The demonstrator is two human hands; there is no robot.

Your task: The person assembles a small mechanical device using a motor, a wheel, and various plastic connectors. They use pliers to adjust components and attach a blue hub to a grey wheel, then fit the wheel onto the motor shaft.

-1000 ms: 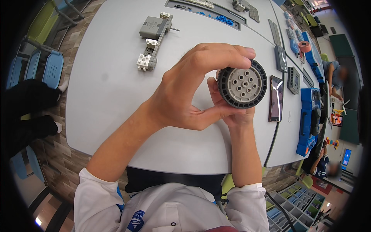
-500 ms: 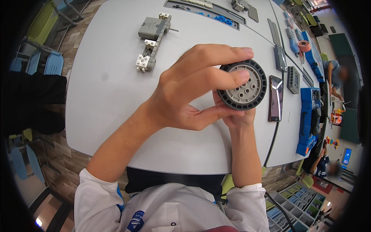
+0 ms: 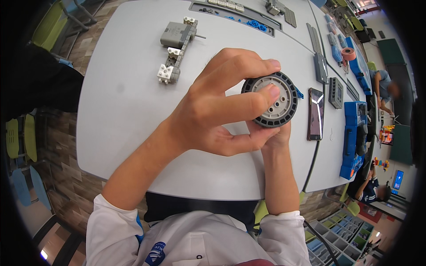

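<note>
Wheel [image 3: 275,101] — within left hand [image 3: 217,106] grip, right hand [image 3: 273,135] beneath.

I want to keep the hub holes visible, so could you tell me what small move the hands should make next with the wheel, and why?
Probably lift the left hand fingertips off the hub. They lie across the wheel face and hide several holes, while the right hand already supports it from below, above the table.

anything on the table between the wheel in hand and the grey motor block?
Head view: nothing but bare grey table on that stretch. The left hand, gripping the wheel, overhangs part of it; the motor block lies further up-left.
</note>
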